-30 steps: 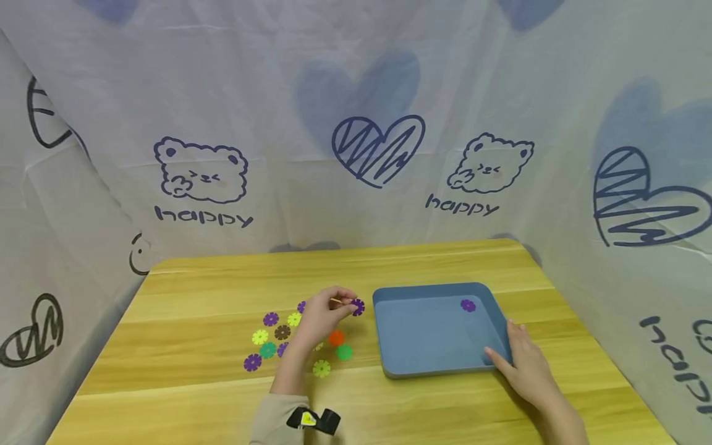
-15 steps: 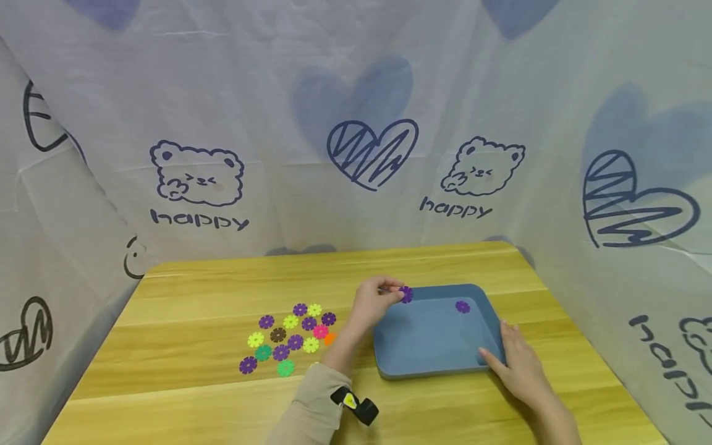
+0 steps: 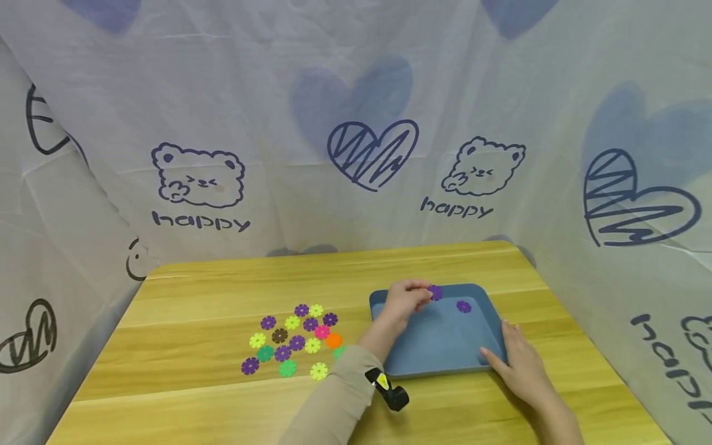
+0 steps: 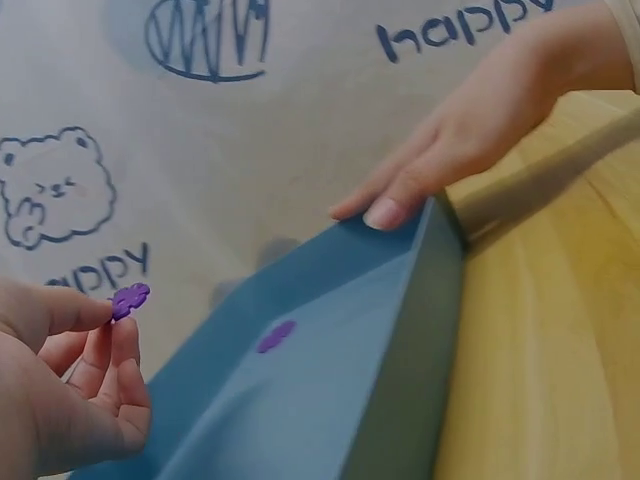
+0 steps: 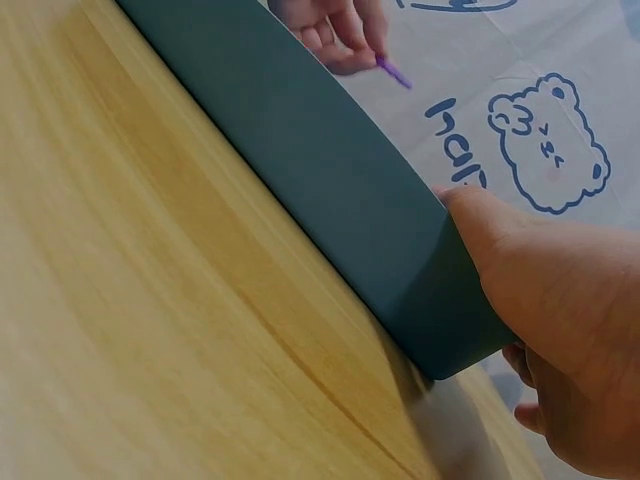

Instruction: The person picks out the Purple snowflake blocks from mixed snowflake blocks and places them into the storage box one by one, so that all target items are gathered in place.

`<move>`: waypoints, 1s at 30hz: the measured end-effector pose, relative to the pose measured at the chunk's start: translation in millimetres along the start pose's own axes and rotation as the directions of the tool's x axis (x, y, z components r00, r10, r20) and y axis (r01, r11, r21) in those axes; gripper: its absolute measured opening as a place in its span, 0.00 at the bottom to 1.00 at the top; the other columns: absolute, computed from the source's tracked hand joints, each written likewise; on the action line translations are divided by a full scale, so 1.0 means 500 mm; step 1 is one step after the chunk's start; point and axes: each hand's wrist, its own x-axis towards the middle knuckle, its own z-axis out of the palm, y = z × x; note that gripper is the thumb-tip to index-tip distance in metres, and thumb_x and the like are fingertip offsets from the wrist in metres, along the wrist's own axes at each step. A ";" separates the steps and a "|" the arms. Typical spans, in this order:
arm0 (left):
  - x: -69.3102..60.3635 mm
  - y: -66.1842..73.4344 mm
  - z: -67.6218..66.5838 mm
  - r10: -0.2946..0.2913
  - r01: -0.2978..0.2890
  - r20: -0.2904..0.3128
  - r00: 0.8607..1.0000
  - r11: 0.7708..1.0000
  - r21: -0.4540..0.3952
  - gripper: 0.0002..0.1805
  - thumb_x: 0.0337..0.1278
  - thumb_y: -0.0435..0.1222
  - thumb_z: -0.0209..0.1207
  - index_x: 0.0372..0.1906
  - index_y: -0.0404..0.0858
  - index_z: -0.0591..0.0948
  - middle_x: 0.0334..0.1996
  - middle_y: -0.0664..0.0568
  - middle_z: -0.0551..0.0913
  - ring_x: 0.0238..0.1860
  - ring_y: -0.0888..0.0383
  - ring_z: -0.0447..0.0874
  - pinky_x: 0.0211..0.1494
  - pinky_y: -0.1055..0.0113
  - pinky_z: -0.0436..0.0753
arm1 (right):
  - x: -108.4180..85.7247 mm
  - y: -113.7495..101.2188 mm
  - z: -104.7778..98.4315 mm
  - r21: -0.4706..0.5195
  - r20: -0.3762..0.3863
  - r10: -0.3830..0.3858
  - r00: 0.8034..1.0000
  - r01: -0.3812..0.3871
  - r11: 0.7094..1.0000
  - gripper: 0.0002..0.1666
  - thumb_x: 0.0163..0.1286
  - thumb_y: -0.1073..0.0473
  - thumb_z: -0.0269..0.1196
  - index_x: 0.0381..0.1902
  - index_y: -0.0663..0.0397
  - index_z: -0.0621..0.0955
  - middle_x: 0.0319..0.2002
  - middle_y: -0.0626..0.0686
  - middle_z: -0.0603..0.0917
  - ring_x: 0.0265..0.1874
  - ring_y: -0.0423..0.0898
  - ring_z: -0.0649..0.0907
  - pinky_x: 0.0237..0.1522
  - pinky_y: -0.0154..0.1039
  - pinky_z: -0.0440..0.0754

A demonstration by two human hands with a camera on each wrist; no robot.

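Note:
My left hand (image 3: 405,303) pinches a purple snowflake disc (image 3: 436,293) by its edge, above the back part of the blue tray (image 3: 439,340). In the left wrist view, thumb and fingertips hold this notched disc (image 4: 130,300) clear of the tray floor. A second purple snowflake disc (image 3: 463,306) lies flat inside the tray, toward its back right. My right hand (image 3: 523,364) grips the tray's front right corner, the thumb over the rim and the other fingers along the outer side. From the right wrist, the tray's outer wall (image 5: 330,190) hides its inside.
Left of the tray, several loose snowflake discs (image 3: 297,343) in purple, yellow, green, pink, orange and brown lie spread on the wooden table (image 3: 183,315). My left sleeve (image 3: 339,395) passes close to the nearest ones. A printed cloth (image 3: 278,123) hangs behind the table.
My left hand has carried the purple disc rightward, from beside the loose discs, across the tray's left rim to above its back part. The right hand keeps its grip on the tray corner.

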 end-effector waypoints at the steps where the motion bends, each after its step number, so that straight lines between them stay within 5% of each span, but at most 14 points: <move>1: 0.003 -0.005 0.007 -0.011 0.011 -0.004 1.000 1.000 0.001 0.10 0.60 0.31 0.61 0.45 0.35 0.84 0.34 0.51 0.86 0.32 0.62 0.82 0.40 0.64 0.81 | 0.000 0.001 0.000 0.000 0.002 0.002 1.000 -0.002 1.000 0.53 0.72 0.39 0.55 0.73 0.76 0.49 0.71 0.78 0.53 0.71 0.76 0.52 0.66 0.73 0.51; 12: 0.032 -0.052 0.059 -0.061 0.082 -0.158 0.986 0.988 0.129 0.07 0.53 0.23 0.62 0.36 0.33 0.85 0.30 0.47 0.84 0.28 0.59 0.84 0.36 0.65 0.85 | -0.001 0.003 0.000 0.001 0.005 -0.002 1.000 0.002 1.000 0.53 0.72 0.40 0.55 0.73 0.75 0.49 0.71 0.78 0.52 0.71 0.75 0.51 0.66 0.73 0.51; 20: 0.051 -0.057 0.068 -0.009 0.073 -0.196 0.981 0.945 0.320 0.07 0.50 0.20 0.62 0.34 0.31 0.85 0.25 0.44 0.84 0.16 0.61 0.79 0.23 0.69 0.82 | -0.003 0.004 -0.002 0.010 0.001 0.000 1.000 0.000 1.000 0.52 0.72 0.40 0.55 0.73 0.74 0.49 0.72 0.77 0.52 0.71 0.75 0.51 0.66 0.73 0.50; 24: 0.051 -0.058 0.063 0.010 0.054 -0.164 0.986 0.922 0.383 0.09 0.46 0.19 0.63 0.34 0.31 0.86 0.26 0.44 0.85 0.15 0.63 0.76 0.20 0.73 0.79 | -0.003 0.001 -0.002 0.010 0.006 0.006 1.000 -0.006 1.000 0.52 0.72 0.40 0.55 0.73 0.74 0.49 0.72 0.76 0.52 0.71 0.75 0.51 0.66 0.74 0.49; 30: 0.034 -0.050 0.043 0.048 -0.026 -0.033 0.998 0.875 0.483 0.10 0.49 0.25 0.65 0.39 0.35 0.87 0.33 0.48 0.86 0.27 0.61 0.80 0.28 0.70 0.79 | -0.003 -0.001 -0.004 0.018 -0.001 0.009 1.000 -0.009 1.000 0.52 0.72 0.40 0.55 0.73 0.74 0.50 0.72 0.76 0.53 0.71 0.75 0.51 0.66 0.74 0.49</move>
